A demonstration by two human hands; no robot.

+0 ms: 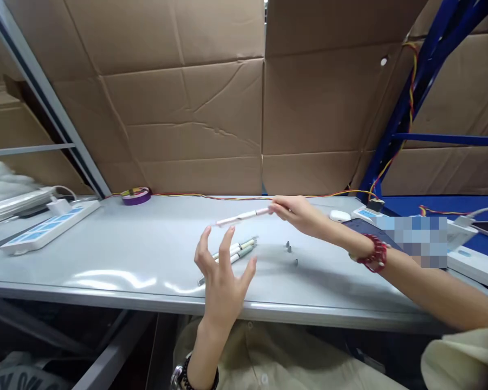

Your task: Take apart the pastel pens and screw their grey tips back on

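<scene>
A slim pale pink pen (244, 216) is held up over the table, its right end pinched by my right hand (295, 212). My left hand (223, 271) is raised with fingers spread, just below the pen's left end; whether a fingertip touches it I cannot tell. Behind and beside my left hand, several white and greenish pens (244, 250) lie together on the table, partly hidden by my fingers. To the right of them, a few small grey pieces (288, 248) stand or lie on the surface.
The white table (106, 244) backs onto cardboard panels (187, 108). At the left is a power strip (52, 227), with a purple tape roll (136, 196) by the back edge. A white round-edged object (340, 216), a dark tablet-like slab (361, 227) and another power strip (475, 265) are at the right.
</scene>
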